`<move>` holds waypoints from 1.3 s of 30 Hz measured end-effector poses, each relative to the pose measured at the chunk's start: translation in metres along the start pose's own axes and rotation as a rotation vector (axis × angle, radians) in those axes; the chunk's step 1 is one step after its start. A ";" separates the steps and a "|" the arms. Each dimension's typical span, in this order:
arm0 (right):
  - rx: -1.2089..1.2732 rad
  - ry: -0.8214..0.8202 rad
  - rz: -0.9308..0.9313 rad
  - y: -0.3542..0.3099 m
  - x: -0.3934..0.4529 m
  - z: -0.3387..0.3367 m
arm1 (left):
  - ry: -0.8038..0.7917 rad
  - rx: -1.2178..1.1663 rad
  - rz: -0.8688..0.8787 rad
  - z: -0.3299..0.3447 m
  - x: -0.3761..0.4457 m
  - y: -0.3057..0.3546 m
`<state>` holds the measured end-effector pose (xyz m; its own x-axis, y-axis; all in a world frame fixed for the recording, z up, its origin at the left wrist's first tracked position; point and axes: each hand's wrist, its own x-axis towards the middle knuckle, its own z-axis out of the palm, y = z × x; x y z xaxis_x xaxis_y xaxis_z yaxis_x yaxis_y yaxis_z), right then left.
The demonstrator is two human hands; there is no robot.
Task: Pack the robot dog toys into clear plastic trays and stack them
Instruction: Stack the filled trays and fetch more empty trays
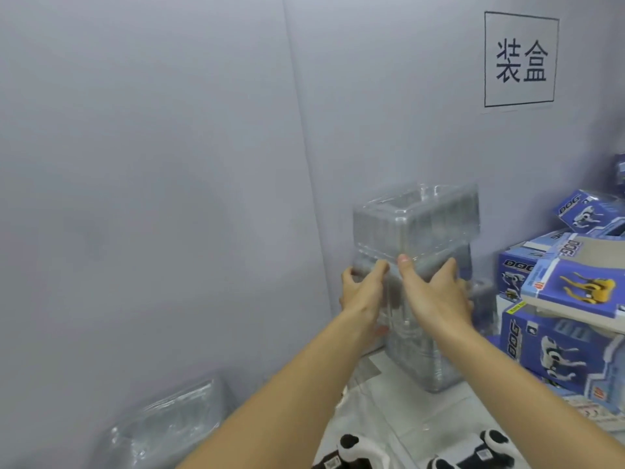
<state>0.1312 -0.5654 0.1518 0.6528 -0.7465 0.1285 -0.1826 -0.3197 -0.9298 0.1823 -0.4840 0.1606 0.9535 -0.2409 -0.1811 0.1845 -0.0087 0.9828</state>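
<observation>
A tall stack of clear plastic trays (419,353) stands on the white table near the grey wall. Its upper part (416,225) sits tilted and blurred, a little apart from the lower part. My left hand (363,289) grips the stack's left side with the thumb on the front. My right hand (436,292) grips the front and right side at the same height. Two black-and-white robot dog toys (355,451) (480,451) lie at the bottom edge of the view, below my arms.
Blue printed DOG boxes (558,340) are piled at the right, some loose and tilted on top. Another bundle of clear trays (169,428) lies low at the left against the wall. A paper sign with two characters (521,59) hangs on the wall.
</observation>
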 end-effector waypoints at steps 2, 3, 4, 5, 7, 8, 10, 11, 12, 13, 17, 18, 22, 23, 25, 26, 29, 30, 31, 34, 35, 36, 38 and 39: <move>0.003 -0.067 -0.025 -0.001 -0.013 0.003 | 0.031 -0.014 -0.005 -0.019 -0.005 -0.003; 0.016 -0.088 -0.034 -0.001 -0.015 0.002 | 0.037 -0.026 -0.012 -0.027 -0.006 -0.003; 0.035 -0.093 -0.040 -0.001 -0.014 -0.001 | 0.031 -0.039 -0.024 -0.034 -0.007 -0.003; 0.059 -0.075 -0.047 -0.001 -0.010 -0.006 | 0.018 -0.054 -0.037 -0.038 -0.009 -0.004; 0.067 0.018 -0.039 0.003 0.006 -0.016 | -0.003 -0.076 -0.049 -0.041 -0.012 -0.004; 0.034 0.067 -0.024 0.006 0.017 -0.021 | -0.008 -0.086 -0.050 -0.039 -0.014 -0.003; -0.082 0.090 0.005 0.014 0.038 -0.028 | -0.017 -0.101 -0.055 -0.035 -0.015 -0.001; -0.156 0.071 0.016 0.018 0.048 -0.031 | -0.024 -0.106 -0.058 -0.032 -0.015 0.000; -0.239 0.038 0.025 0.022 0.056 -0.033 | -0.028 -0.109 -0.060 -0.030 -0.013 0.001; -0.332 -0.005 0.027 0.024 0.062 -0.034 | -0.029 -0.113 -0.064 -0.029 -0.012 0.002; -0.712 -0.295 -0.057 0.028 0.075 -0.040 | -0.027 -0.108 -0.069 -0.032 -0.004 0.002; -0.780 -0.336 -0.083 0.028 0.078 -0.041 | -0.033 -0.108 -0.069 -0.034 -0.002 0.002; -0.945 -0.364 -0.131 0.029 0.080 -0.045 | -0.057 -0.093 -0.064 -0.042 0.000 0.007; -0.968 -0.361 -0.144 0.029 0.080 -0.044 | -0.059 -0.087 -0.059 -0.045 0.000 0.008; -0.973 -0.361 -0.159 0.031 0.079 -0.040 | -0.054 -0.075 -0.059 -0.055 0.001 0.011; -0.981 -0.347 -0.170 0.033 0.078 -0.037 | -0.058 -0.067 -0.068 -0.061 0.002 0.011; -1.126 -0.241 -0.229 0.039 0.071 -0.027 | -0.077 -0.054 -0.082 -0.080 0.003 0.007; -1.172 -0.223 -0.255 0.042 0.069 -0.024 | -0.074 -0.059 -0.078 -0.085 0.002 0.005; -1.199 -0.224 -0.278 0.044 0.068 -0.022 | -0.070 -0.065 -0.076 -0.089 0.001 0.003; -1.151 -0.278 -0.327 0.048 0.066 -0.022 | -0.040 -0.113 -0.082 -0.097 -0.003 0.000; -1.103 -0.307 -0.340 0.048 0.066 -0.024 | -0.031 -0.140 -0.087 -0.100 -0.005 0.000; -1.049 -0.340 -0.347 0.048 0.065 -0.024 | -0.026 -0.167 -0.092 -0.102 -0.007 0.001; -0.956 -0.403 -0.368 0.049 0.060 -0.021 | -0.025 -0.199 -0.102 -0.105 -0.009 0.002; -0.923 -0.427 -0.387 0.049 0.057 -0.018 | -0.028 -0.205 -0.101 -0.106 -0.011 0.003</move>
<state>0.1460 -0.6341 0.1196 0.9541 -0.2933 0.0607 -0.2749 -0.9380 -0.2110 0.1977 -0.3782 0.1612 0.9214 -0.2753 -0.2742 0.3257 0.1625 0.9314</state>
